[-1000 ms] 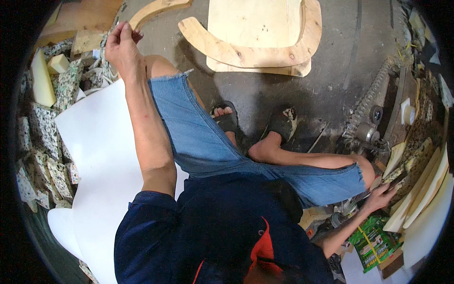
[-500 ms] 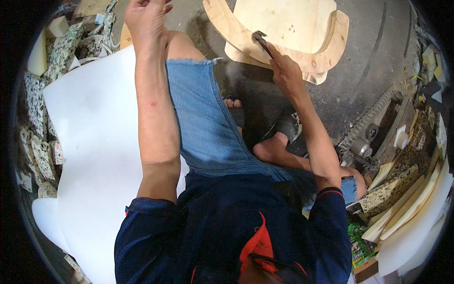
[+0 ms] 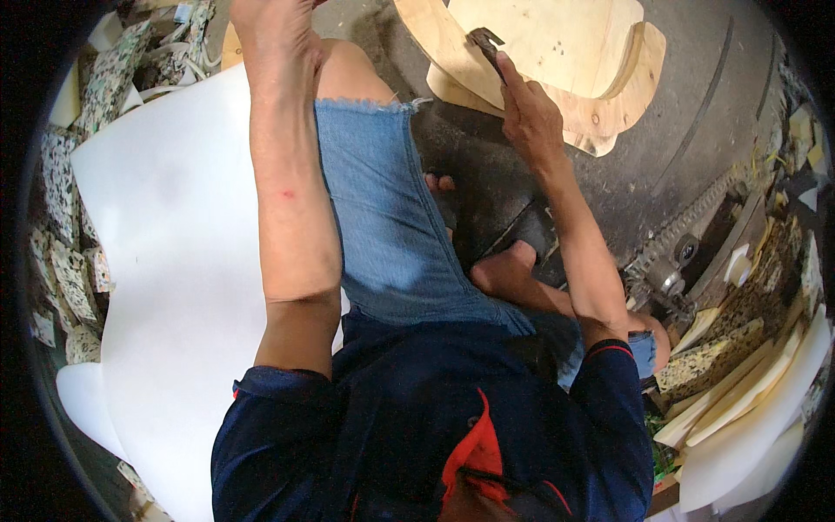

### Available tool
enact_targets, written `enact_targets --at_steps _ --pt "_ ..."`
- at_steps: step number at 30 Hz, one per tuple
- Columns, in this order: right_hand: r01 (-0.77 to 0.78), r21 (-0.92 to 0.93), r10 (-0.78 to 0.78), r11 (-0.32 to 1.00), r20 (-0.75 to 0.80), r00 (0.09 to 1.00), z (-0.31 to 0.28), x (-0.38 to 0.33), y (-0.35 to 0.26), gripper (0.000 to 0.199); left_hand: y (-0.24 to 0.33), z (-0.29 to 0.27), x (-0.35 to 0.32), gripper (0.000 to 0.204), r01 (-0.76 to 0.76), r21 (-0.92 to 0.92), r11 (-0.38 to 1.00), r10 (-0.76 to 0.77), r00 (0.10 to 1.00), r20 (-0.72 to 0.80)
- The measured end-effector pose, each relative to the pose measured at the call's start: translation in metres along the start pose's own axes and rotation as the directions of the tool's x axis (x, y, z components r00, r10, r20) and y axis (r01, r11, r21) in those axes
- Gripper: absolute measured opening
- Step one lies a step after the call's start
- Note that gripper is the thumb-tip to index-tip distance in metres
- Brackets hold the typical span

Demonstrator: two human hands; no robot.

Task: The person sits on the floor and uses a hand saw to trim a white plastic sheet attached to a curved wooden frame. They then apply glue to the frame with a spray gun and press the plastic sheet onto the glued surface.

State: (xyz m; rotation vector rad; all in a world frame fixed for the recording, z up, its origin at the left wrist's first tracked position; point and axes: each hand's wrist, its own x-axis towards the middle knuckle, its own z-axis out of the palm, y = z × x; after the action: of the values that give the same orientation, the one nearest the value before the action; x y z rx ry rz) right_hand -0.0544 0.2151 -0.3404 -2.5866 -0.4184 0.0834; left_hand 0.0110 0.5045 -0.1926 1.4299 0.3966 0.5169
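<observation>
My right hand is wrapped round the handle of a hammer, its dark metal head over the left part of a curved plywood frame. The frame is U-shaped and lies on a pale plywood panel with rounded corners. Whether the hammer head touches the wood, I cannot tell. My left hand is at the top edge, above my bare knee. Its fingers are mostly cut off by the picture's edge, so what they hold is hidden.
A large white sheet spreads along my left side. Speckled foam scraps are heaped beyond it. On the right lie a coil-spring part, foam offcuts and pale curved strips. The dark floor surrounds the wood.
The view has shifted, and the plywood sits slightly farther right and higher in it. My left hand has gone farther out past the top edge. My right hand still grips the hammer.
</observation>
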Motion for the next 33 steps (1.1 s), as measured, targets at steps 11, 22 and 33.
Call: enact_targets --at_steps 11,22,33 --pt "-0.025 -0.048 0.008 0.999 -0.339 0.941 -0.190 -0.090 0.011 0.059 -0.008 0.006 0.001 0.030 -0.063 0.103 0.993 0.053 0.994 0.095" --pt "-0.880 -0.095 0.511 0.466 -0.783 0.356 -0.284 -0.528 0.051 0.037 -0.003 0.001 -0.006 0.024 -0.224 0.337 0.915 0.142 0.958 0.251" --pt "-0.964 0.083 0.826 -0.253 -0.500 -0.260 -0.078 -0.659 0.048 0.030 0.032 0.044 -0.048 0.046 0.071 -0.149 0.986 -0.016 0.940 0.340"
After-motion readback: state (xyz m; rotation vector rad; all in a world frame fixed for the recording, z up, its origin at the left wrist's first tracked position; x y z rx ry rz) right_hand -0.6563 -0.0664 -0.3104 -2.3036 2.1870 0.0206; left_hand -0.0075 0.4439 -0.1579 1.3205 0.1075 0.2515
